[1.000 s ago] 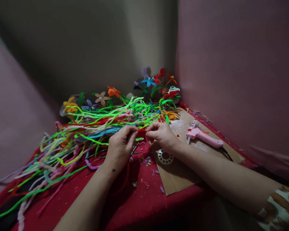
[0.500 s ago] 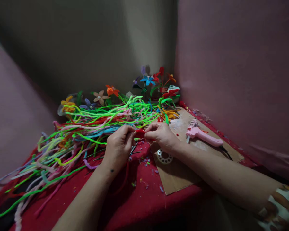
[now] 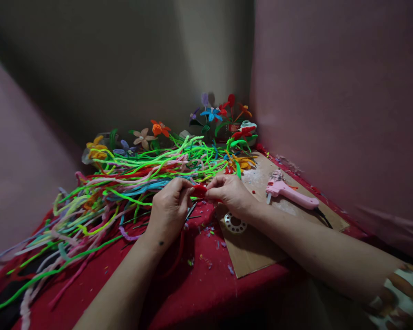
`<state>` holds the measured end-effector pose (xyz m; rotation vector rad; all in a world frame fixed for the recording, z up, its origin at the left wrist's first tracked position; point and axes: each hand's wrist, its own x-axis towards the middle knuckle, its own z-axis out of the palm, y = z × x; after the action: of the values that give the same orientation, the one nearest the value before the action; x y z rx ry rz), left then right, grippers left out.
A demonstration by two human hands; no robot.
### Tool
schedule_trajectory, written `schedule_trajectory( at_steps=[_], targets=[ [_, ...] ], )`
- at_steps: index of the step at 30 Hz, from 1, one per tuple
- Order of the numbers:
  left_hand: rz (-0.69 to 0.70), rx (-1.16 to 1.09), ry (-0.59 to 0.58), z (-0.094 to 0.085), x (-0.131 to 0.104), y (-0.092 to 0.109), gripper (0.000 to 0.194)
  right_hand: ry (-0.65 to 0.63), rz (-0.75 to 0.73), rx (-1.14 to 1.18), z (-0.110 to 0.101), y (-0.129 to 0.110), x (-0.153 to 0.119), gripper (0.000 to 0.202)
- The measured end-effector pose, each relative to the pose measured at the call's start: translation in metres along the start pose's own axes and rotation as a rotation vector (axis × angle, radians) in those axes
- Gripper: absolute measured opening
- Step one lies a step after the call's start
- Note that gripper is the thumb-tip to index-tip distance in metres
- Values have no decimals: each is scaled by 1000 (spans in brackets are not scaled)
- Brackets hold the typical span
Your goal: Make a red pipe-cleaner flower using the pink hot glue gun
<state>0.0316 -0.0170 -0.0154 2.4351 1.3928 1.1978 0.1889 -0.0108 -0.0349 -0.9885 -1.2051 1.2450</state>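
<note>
Between my two hands is a red pipe cleaner (image 3: 198, 191), bent into a small, tight shape. My left hand (image 3: 170, 206) pinches its left end with thumb and fingers, and a red length hangs below that hand. On the other end, my right hand (image 3: 229, 192) is closed in a pinch. The fingertips are close together and partly hide the red piece. Just under the left fingers lie what look like scissors (image 3: 192, 211), mostly covered. A white disc with holes (image 3: 235, 223) rests on the cardboard below my right wrist.
Loose pipe cleaners (image 3: 137, 176) in many colours heap across the left and back of the red-covered table (image 3: 199, 293). A pink glue gun (image 3: 291, 192) lies on the cardboard (image 3: 258, 254), its cord running right. Fuzzy flowers (image 3: 211, 114) stand along the back wall.
Almost nothing differs. Both hands stay in the same place, pinching the red pipe cleaner, which is turned very slightly between the fingers.
</note>
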Motion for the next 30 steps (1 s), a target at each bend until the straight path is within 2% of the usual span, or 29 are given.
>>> schedule_trajectory(
  at_steps=[7,12,15,20,22,26,30],
  targets=[
    [-16,40,32,0,1,-2,9,-8,59,32,1,-1,1,9],
    [-93,2,73,0,1,-1,10,-41,98,-74,3,0,0,8],
    [-170,-145,86,0,2,1,12,-44,140,-14,3,-1,0,5],
    [-404,-518,93,-1,6,4,22,-37,263,232,2,-1,2,7],
    [-495,-579,20,0,8,3,21,-62,255,295,1,0,2,8],
    [-551,-779,-263,6,5,-1,20,-135,224,374,3,4,1,16],
    [-614,-1021,-342,12,2,-2,22,-209,236,390,5,5,-3,24]
  ],
)
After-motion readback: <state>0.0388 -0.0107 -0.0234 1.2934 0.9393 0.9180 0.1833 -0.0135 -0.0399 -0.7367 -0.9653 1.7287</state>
